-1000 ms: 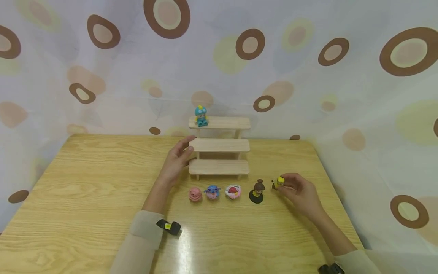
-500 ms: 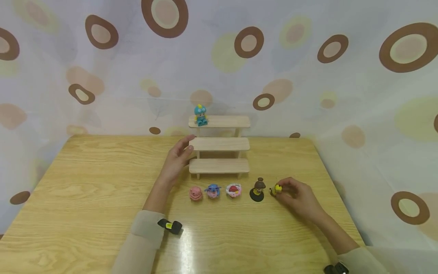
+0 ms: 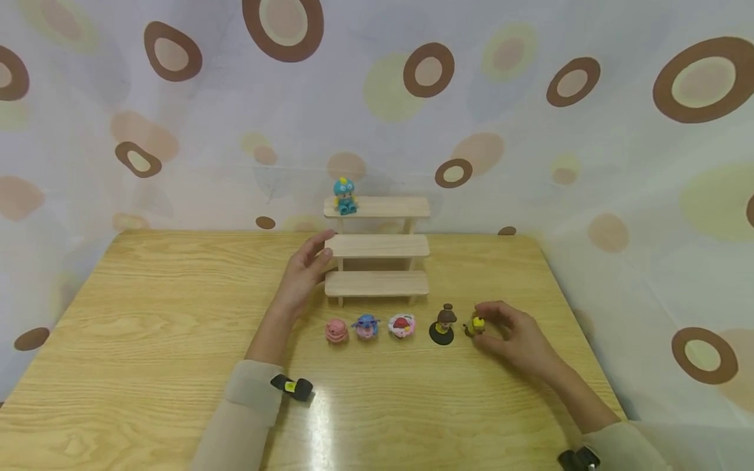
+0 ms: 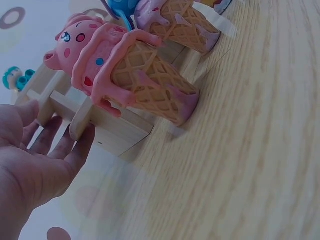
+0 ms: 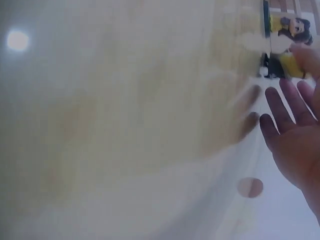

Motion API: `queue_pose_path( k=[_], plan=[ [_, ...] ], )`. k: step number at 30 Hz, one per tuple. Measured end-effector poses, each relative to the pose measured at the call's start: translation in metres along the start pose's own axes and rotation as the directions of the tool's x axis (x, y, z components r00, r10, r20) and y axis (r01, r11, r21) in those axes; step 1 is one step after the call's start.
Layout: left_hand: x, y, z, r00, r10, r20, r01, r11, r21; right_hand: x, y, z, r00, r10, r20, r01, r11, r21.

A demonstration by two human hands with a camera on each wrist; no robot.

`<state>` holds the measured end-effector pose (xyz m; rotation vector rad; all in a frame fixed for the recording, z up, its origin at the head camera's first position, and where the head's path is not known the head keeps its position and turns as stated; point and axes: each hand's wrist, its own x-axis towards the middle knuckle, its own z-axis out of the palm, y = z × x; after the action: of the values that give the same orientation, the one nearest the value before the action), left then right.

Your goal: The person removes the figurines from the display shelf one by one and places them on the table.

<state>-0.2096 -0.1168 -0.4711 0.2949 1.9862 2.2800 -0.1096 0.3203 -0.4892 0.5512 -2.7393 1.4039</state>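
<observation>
My left hand (image 3: pixel 303 271) grips the left end of a three-tier wooden display shelf (image 3: pixel 377 246), thumb on one side and fingers on the other. A small yellow-and-black figurine (image 3: pixel 474 326) stands on the table at the right. My right hand (image 3: pixel 518 333) is around it with thumb and index finger spread apart. In the right wrist view its thumb partly hides the yellow figurine (image 5: pixel 292 65). Just left stands a brown-haired doll figurine (image 3: pixel 444 324) on a black base. A teal-hatted doll (image 3: pixel 345 197) sits at the top tier's left end.
In front of the shelf stand a pink ice-cream-cone figurine (image 4: pixel 135 75), a blue-topped cone figurine (image 3: pixel 366 326) and a white-and-red-topped one (image 3: pixel 402 325). They form a row on the wooden table (image 3: pixel 177 327). A patterned cloth (image 3: pixel 365 131) hangs behind.
My right hand has lowered the yellow-and-black figurine onto the table beside the doll figurine, and its fingers have parted from it. My left hand stays on the shelf.
</observation>
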Motion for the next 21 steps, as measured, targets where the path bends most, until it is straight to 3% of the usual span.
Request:
queue_pose_path(
  k=[5, 9, 15, 21],
  plan=[
    [0.001, -0.001, 0.0, 1.0, -0.004, -0.008, 0.004, 1.0, -0.002, 0.029, -0.013, -0.019, 0.999, -0.042, -0.017, 0.044, 0.987, 0.154],
    [-0.002, -0.002, -0.001, 1.0, -0.016, -0.01, 0.016, 1.0, -0.004, 0.07, -0.045, -0.023, 0.993, -0.092, -0.073, 0.108, 0.962, 0.25],
    [-0.005, -0.006, -0.002, 1.0, -0.018, -0.02, 0.018, 1.0, -0.006, 0.133, -0.098, 0.004, 0.983, -0.145, -0.113, 0.176, 0.92, 0.35],
    [-0.004, -0.009, 0.005, 1.0, -0.002, -0.002, 0.002, 1.0, 0.002, 0.179, -0.12, 0.028, 0.984, -0.124, -0.125, 0.165, 0.901, 0.402]
  ],
)
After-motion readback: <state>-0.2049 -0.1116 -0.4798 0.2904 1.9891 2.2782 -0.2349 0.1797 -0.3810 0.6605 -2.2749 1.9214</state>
